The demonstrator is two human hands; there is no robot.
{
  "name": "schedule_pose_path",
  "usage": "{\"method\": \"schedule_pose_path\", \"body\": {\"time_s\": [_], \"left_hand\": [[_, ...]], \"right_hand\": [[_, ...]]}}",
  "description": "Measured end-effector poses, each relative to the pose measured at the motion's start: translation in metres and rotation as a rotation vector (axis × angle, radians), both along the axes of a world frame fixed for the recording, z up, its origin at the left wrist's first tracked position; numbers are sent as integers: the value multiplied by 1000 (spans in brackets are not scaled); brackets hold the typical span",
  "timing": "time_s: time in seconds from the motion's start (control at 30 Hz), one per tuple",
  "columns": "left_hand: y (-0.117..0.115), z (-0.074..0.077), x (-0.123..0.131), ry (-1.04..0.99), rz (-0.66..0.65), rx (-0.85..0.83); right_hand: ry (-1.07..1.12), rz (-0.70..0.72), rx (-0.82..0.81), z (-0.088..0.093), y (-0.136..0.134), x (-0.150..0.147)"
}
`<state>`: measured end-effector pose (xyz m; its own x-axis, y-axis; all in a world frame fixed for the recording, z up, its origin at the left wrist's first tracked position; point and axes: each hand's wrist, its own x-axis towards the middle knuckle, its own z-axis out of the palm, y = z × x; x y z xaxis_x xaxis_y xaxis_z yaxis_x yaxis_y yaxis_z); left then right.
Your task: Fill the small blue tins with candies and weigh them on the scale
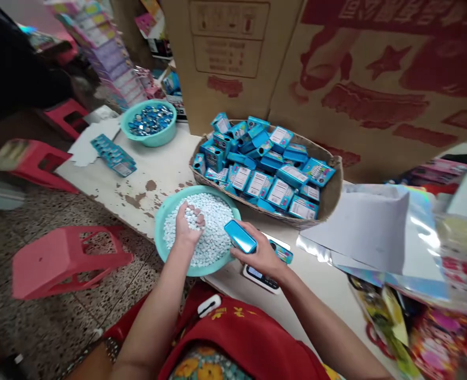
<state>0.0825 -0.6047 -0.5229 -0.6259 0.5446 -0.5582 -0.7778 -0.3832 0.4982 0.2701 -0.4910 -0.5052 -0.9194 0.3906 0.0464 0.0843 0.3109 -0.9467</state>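
A turquoise basin [159,228] full of small white pellets [213,211] stands at the table's front edge. Over it is my left hand [186,228], palm up, its fingers curled around some white pellets. My right hand [263,254] grips a shiny blue tin [240,236] by its side, at the basin's right rim. Just beyond that hand, a blue printed box [284,252] is partly hidden. Under the hand sits a digital scale [261,279], its display lit and much of its top covered.
Behind the basin, a cut-down cardboard tray [330,192] holds many blue printed boxes. A second turquoise basin [160,138] contains blue and silver pieces. Flat blue packs [113,154] lie at left, paper sheets [370,227] at right. Red stools [65,258] stand on the floor. Large cartons [233,63] rise behind.
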Motion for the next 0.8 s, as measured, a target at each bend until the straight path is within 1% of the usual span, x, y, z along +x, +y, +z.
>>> {"method": "schedule_pose_path", "body": {"time_s": [0.07, 0.1, 0.13, 0.17, 0.2, 0.27, 0.3, 0.37, 0.43, 0.5, 0.57, 0.6, 0.63, 0.7, 0.8], "left_hand": [[2, 25, 3, 50, 7, 71], [2, 35, 4, 74, 15, 95], [2, 42, 4, 94, 28, 107], [1, 46, 2, 111, 42, 107], [0, 47, 1, 121, 58, 98], [-5, 38, -3, 107, 94, 64], [-8, 30, -4, 82, 112, 40], [-12, 11, -2, 19, 145, -1], [-13, -6, 5, -46, 152, -30], [-10, -17, 13, -98, 127, -45], [-5, -22, 20, -138, 113, -80], [-3, -23, 21, -150, 120, -106], [-1, -22, 21, -156, 126, -133], [1, -21, 17, -150, 107, -180], [4, -18, 8, -91, -14, -198]], "right_hand": [[-10, 5, -81, -7, -5, -17], [-14, -12, -158, -10, -6, -25], [-10, -61, -264, -13, -6, -33], [3, -137, -397, -17, -6, -41], [24, -231, -547, -20, -5, -49], [70, -409, -828, -26, -2, -63], [88, -458, -934, -29, 0, -69], [111, -481, -1062, -32, 1, -77], [131, -496, -1131, -34, -3, -82], [131, -536, -1152, -36, -14, -85], [120, -576, -1099, -38, -26, -87], [112, -572, -1053, -40, -31, -87], [101, -550, -1002, -42, -34, -87], [59, -447, -904, -46, -32, -87], [-1, -270, -722, -49, -9, -86]]}}
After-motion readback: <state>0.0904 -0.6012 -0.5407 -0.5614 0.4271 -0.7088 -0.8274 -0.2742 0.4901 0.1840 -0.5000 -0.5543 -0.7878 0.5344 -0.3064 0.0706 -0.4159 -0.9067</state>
